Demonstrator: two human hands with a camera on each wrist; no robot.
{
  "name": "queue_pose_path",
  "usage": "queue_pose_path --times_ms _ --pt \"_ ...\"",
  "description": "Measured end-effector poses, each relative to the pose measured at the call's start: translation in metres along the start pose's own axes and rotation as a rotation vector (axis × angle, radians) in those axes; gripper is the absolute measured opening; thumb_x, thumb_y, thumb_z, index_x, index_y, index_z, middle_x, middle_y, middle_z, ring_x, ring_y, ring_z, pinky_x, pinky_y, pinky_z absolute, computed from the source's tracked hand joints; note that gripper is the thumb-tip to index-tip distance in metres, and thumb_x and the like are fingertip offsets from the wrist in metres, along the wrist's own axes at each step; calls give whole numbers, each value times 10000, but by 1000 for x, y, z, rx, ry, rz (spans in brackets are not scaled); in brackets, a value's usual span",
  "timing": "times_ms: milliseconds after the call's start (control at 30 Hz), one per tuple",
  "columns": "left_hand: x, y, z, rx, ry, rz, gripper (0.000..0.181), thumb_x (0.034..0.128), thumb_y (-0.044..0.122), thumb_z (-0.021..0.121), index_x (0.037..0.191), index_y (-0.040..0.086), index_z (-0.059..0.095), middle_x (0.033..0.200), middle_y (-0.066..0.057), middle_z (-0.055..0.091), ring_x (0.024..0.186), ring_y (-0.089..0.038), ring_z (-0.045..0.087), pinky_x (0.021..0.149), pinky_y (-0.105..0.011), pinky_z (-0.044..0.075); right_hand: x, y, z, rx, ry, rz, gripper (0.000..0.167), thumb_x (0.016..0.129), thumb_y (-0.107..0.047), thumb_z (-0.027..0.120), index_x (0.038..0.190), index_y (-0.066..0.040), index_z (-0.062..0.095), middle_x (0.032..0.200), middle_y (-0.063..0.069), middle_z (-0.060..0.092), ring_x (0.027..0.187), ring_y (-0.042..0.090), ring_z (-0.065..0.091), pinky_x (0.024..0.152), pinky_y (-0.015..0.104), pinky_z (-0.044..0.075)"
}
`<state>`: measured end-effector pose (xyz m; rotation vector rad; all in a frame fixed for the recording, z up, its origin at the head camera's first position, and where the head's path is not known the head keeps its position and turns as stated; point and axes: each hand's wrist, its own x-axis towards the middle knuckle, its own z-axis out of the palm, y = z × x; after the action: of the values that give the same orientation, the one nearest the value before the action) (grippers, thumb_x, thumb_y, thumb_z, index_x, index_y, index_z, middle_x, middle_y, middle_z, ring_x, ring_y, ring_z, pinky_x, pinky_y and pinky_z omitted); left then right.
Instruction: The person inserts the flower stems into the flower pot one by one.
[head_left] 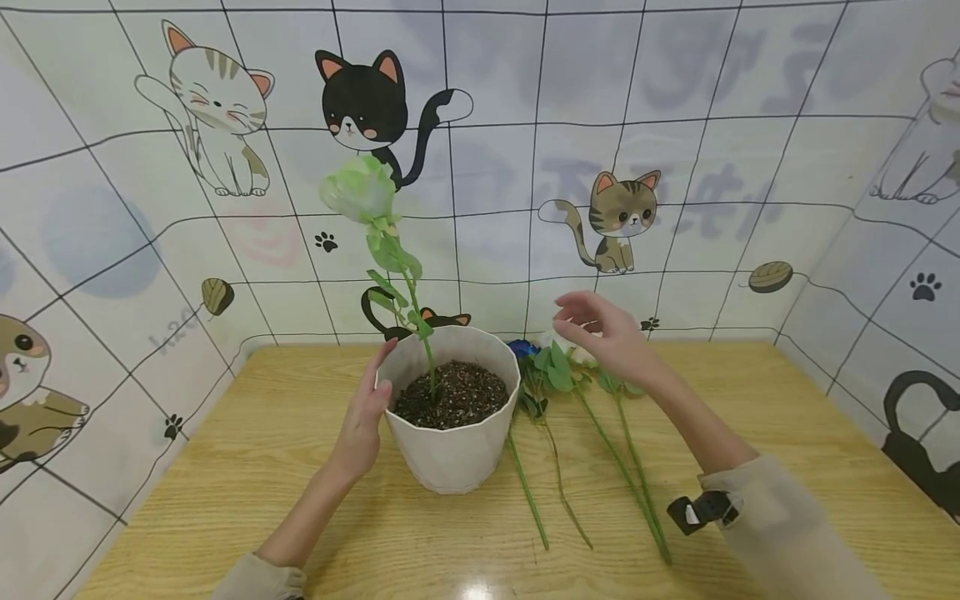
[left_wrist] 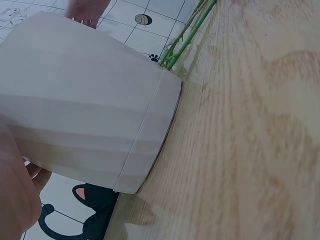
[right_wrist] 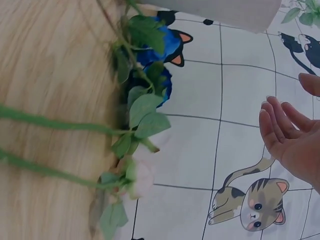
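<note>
**Cut flowers lie below the empty right hand**

The right hand (head_left: 603,333) is up in the air. Its fingers are a bit bent, the thumb is apart from them, and they hold nothing. The blue flowers (head_left: 522,347) and the pale flowers (head_left: 551,340) lie on the wood table (head_left: 262,467), down below those fingers. There is a gap, so the hand does not touch them. The right wrist view shows this gap well. From the head, the hand hides part of the pale flowers.

The long stems (head_left: 622,454) run from the flower heads, near the cat cloth (head_left: 495,167), back toward the person, and they lean a little to the right. So the heads are at the far end and the bare stem ends are at the near end. The right hand is the nearer hand, and it is close to the heads, not the stem ends.

The white pot (head_left: 450,462) stands just left of the flowers. The left hand (head_left: 362,421) holds its left side, with the thumb near the rim and the fingers going round the back. In the pot, a green flower (head_left: 358,190) stands in dark soil (head_left: 468,396), leaning left.
</note>
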<state>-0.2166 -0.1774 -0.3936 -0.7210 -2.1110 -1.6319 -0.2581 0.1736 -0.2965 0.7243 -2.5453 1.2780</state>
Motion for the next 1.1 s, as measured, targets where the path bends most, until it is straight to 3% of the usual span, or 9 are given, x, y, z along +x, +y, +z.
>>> queue_pose_path --times_ms 267,533,800,1100 --pt "0 0 0 -9 -3 -6 549 1083 280 293 1592 78 260 1640 -127 254 1502 -307 168 1129 -650 167 -18 15 -8 -42 7 62 405 1026 -204 600 1352 29 535 1218 190 644 1097 308 596 946 437 468" --pt "0 -1 0 -25 -4 -1 543 1088 265 288 1598 83 245 1642 -118 252 1504 -295 166 1122 -657 186 -36 31 -17 -78 1 124 424 1029 -235 597 1368 9 523 1214 181 633 1109 323 600 963 474 454" --pt "0 0 0 -16 -2 1 535 1092 254 288 1595 77 253 1638 -142 252 1503 -292 171 1124 -644 181 -53 51 -20 -105 -42 152 434 1022 -159 598 1354 105 501 1184 234 638 1081 370 617 927 492 478" --pt "0 0 1 -21 2 -10 547 1088 271 283 1595 71 244 1632 -168 251 1503 -278 174 1123 -638 187 -70 67 -18 -105 -78 221 428 1022 -152 590 1338 117 488 1172 252 647 1081 407 625 905 532 495"
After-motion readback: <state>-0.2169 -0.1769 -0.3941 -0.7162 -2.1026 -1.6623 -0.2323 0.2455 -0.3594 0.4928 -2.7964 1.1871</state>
